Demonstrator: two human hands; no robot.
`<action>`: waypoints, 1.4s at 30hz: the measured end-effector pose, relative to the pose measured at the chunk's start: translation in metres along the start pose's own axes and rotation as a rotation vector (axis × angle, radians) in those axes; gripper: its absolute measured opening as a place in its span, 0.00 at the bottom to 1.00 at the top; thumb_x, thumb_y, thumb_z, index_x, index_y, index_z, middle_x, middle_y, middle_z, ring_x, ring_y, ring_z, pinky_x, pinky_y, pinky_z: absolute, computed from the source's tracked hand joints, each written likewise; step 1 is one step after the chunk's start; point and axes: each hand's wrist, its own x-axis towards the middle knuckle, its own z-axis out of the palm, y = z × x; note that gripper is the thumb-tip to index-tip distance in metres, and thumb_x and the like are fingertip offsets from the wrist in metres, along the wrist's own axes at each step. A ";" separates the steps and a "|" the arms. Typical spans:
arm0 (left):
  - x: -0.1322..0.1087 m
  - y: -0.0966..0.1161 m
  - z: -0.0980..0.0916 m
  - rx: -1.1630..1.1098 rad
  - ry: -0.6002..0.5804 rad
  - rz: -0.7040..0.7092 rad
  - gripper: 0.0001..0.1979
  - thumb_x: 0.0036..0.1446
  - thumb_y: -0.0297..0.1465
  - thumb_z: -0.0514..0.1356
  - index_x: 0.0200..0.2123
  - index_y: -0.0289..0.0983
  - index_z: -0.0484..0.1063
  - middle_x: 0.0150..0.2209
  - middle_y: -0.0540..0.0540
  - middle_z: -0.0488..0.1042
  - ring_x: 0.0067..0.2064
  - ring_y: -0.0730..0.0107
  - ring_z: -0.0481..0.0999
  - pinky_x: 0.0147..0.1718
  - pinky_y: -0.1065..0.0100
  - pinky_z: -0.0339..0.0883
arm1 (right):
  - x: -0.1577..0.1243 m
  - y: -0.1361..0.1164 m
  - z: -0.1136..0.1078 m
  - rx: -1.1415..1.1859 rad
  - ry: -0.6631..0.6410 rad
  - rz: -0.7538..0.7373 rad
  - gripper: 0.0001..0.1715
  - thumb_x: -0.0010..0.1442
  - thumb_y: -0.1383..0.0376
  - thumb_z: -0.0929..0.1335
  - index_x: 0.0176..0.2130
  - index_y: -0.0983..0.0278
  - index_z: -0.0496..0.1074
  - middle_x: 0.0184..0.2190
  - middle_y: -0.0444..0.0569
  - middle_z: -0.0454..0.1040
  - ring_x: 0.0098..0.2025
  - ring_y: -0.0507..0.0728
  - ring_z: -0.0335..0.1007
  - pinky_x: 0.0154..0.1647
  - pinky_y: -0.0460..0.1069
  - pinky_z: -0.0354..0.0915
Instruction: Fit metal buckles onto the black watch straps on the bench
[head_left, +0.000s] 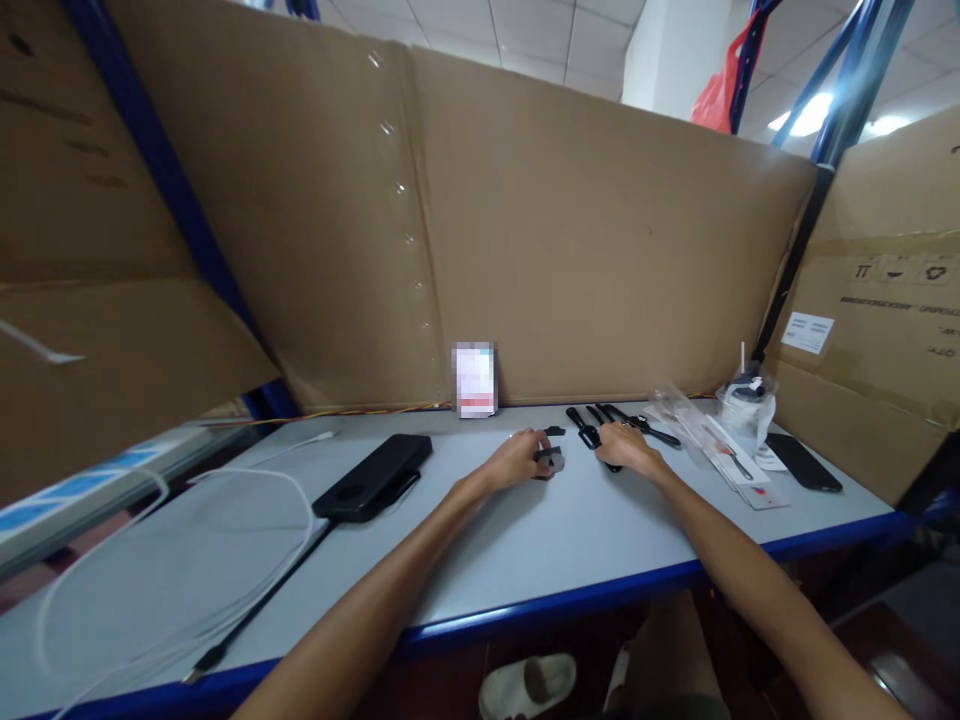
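Left hand [525, 457] pinches a small flat grey piece [556, 461]; right hand [627, 447], grip unclear, touches loose black-handled tools [588, 434]; handling seems unfinished.

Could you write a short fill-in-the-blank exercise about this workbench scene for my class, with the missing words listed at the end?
1. A small dark piece is in the person's ____ hand, while the other hand is at the black tools.
2. The table's front edge is coloured ____.
3. The tall brown panel behind the table is made of ____.
4. The plastic bag hanging at the upper right is coloured ____.

Missing words: left; blue; cardboard; red.
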 end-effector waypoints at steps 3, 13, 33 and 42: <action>-0.001 0.003 0.002 -0.053 0.032 -0.001 0.06 0.45 0.29 0.67 0.29 0.37 0.75 0.28 0.48 0.75 0.31 0.65 0.69 0.31 0.68 0.56 | 0.006 0.003 0.002 0.077 -0.049 0.011 0.17 0.61 0.66 0.67 0.48 0.64 0.81 0.46 0.61 0.80 0.49 0.66 0.77 0.45 0.52 0.66; 0.004 0.002 0.000 -0.508 0.238 -0.166 0.15 0.51 0.40 0.63 0.20 0.36 0.72 0.15 0.54 0.60 0.20 0.74 0.57 0.23 0.69 0.46 | 0.024 0.007 0.015 0.455 0.159 0.084 0.18 0.65 0.63 0.66 0.25 0.65 0.74 0.25 0.57 0.76 0.36 0.62 0.75 0.36 0.50 0.61; -0.002 0.025 -0.006 -1.137 0.269 -0.269 0.21 0.51 0.40 0.68 0.29 0.39 0.56 0.29 0.45 0.80 0.23 0.69 0.78 0.20 0.74 0.64 | -0.004 -0.054 0.034 1.694 0.103 0.041 0.15 0.52 0.57 0.72 0.31 0.63 0.66 0.14 0.31 0.48 0.15 0.45 0.37 0.16 0.44 0.34; -0.002 0.029 0.008 -1.119 0.124 -0.126 0.23 0.50 0.47 0.68 0.32 0.39 0.60 0.29 0.45 0.79 0.22 0.69 0.77 0.17 0.74 0.63 | -0.003 -0.054 0.035 1.695 0.015 -0.042 0.27 0.57 0.46 0.71 0.25 0.61 0.59 0.13 0.31 0.48 0.14 0.44 0.36 0.13 0.43 0.36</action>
